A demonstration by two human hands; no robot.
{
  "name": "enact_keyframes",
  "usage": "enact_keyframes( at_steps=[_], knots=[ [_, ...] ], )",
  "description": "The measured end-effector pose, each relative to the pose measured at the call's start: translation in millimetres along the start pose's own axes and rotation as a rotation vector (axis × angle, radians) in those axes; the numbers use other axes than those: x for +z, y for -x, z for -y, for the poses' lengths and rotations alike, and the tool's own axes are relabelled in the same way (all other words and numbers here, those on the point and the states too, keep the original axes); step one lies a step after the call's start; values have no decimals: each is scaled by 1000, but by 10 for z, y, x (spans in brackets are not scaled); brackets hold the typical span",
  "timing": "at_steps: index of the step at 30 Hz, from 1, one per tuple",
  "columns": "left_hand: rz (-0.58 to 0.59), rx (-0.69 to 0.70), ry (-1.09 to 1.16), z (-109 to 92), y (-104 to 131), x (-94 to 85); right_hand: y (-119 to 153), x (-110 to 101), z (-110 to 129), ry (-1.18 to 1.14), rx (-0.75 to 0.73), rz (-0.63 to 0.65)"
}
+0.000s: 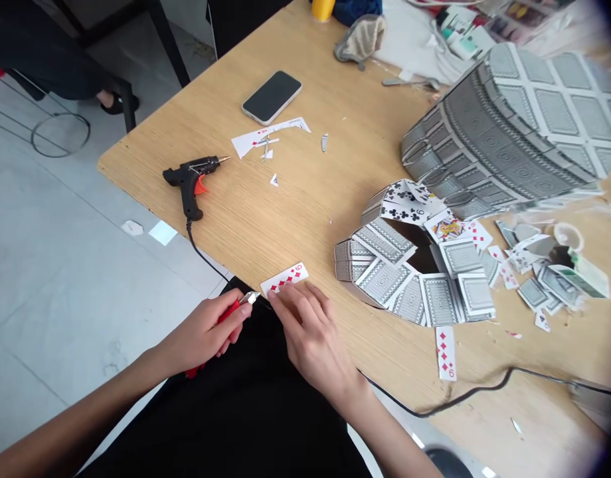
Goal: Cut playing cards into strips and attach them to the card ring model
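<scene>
My left hand [212, 335] is closed around a red utility knife [228, 312]. The knife's metal tip points up and right, close to the near table edge. Beside it lies a playing card [285, 277], a red diamonds card marked 9 or 6, at that same edge. My right hand [308, 325] has its curled fingers on this card, covering its lower part; the thumb is hidden. To the right stands a ring-shaped structure of playing cards [385, 279], mostly backs outward, with a dark hollow in its middle. A loose diamonds card [445, 353] lies just below it.
A black glue gun [190, 182] lies at the left, its cord running off the edge. Beyond are a phone [272, 97] and card scraps [265, 141]. A large card-covered structure [505, 133] fills the back right. Loose cards [539, 292] and a black cable [465, 399] lie at right.
</scene>
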State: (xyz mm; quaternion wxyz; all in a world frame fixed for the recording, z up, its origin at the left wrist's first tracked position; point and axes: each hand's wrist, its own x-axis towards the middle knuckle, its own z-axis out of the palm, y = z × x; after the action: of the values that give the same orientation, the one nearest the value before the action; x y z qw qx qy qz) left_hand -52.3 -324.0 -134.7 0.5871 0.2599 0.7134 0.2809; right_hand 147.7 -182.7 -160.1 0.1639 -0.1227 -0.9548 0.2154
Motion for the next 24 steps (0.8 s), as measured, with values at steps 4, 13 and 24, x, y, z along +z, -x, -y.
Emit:
enact_keyframes(
  at_steps=[4, 13, 24],
  knots=[
    [7, 9, 34, -14, -42, 8, 3, 17, -32, -82, 19, -38],
    [80, 11, 103, -138, -56, 60, -145, -14, -72, -126, 73, -79],
    [44, 10, 116, -76, -105, 174, -109, 65, -72, -84, 125, -171]
  ],
)
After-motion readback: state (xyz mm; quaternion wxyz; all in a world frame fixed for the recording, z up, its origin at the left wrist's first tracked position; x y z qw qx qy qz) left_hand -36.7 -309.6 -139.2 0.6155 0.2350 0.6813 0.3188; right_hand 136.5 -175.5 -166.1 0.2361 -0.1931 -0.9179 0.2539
